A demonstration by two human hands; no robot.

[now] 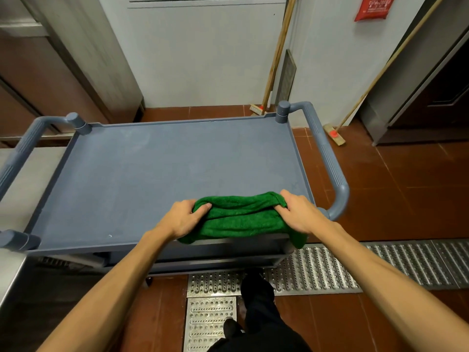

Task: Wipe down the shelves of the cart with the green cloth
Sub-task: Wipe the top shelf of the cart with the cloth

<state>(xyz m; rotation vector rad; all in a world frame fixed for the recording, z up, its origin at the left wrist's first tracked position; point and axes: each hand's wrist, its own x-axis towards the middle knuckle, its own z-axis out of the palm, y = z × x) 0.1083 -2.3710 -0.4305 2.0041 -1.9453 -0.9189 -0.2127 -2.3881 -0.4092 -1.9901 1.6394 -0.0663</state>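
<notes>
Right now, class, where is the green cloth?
In the head view, the green cloth lies over the near-right edge of the cart's top shelf, gripped by the left hand and right hand.

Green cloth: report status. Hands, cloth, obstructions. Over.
Hands: left hand and right hand each grip one end of the green cloth. Cloth bunched at near edge of top shelf, partly overhanging. No obstruction seen ahead of it.
</notes>
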